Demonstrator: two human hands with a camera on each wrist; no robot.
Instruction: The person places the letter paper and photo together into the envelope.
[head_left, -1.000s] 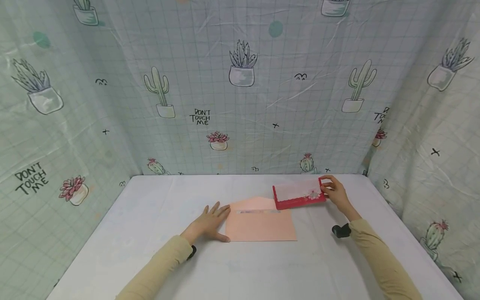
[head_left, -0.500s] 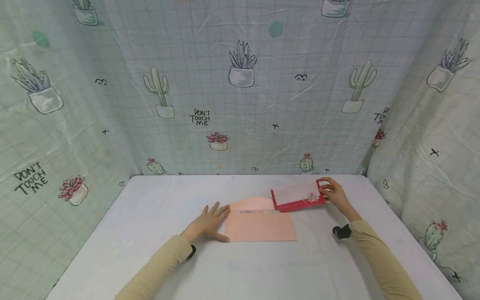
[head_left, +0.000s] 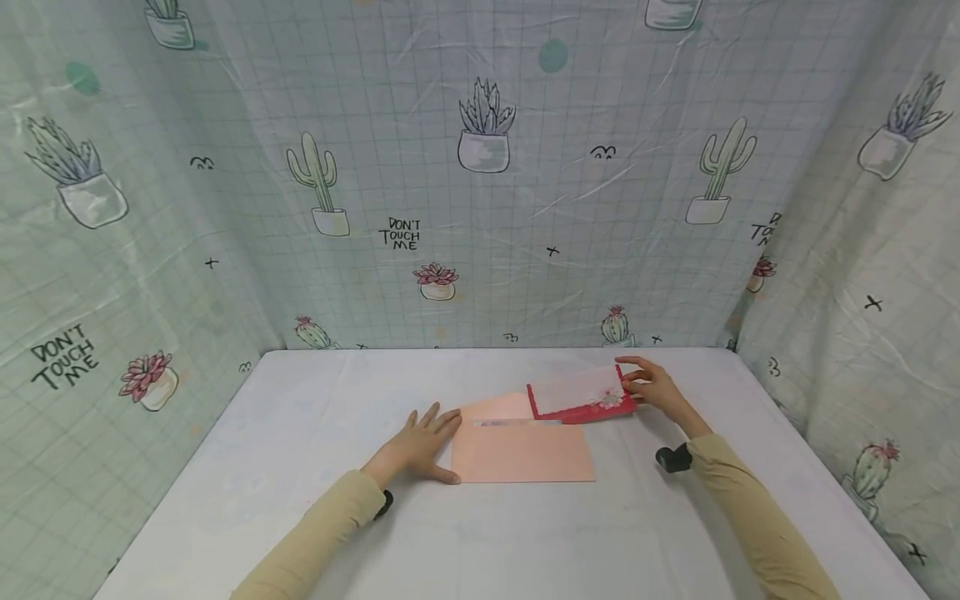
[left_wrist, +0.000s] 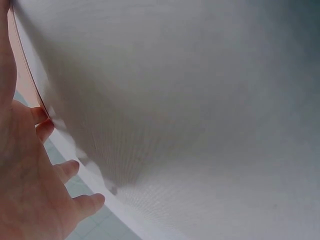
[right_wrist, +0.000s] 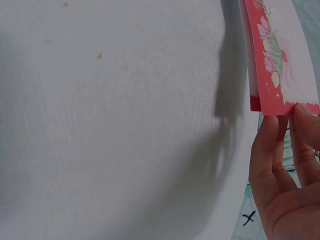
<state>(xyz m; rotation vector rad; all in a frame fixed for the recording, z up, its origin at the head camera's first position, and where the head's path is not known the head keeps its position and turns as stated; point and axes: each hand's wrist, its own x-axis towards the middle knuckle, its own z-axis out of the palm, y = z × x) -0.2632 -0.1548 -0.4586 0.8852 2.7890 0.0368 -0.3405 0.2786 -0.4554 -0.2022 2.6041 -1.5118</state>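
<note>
A peach envelope lies on the table with its flap spread toward the back; a thin patterned strip shows at its mouth. My left hand rests with spread fingers on the envelope's left edge. In the left wrist view, fingertips of the left hand touch that edge. My right hand pinches the right end of a folded red-bordered card with a pale middle and printed flowers. The card is tilted and overlaps the flap's right part. In the right wrist view, the thumb and fingers grip the card's short end.
The white-covered table reaches back to a hanging cloth printed with cacti and potted plants, which also closes off both sides. A black wrist camera sits at the right wrist.
My right hand has moved left with the card, which now covers more of the envelope's flap. The left hand and the envelope have stayed in place.
</note>
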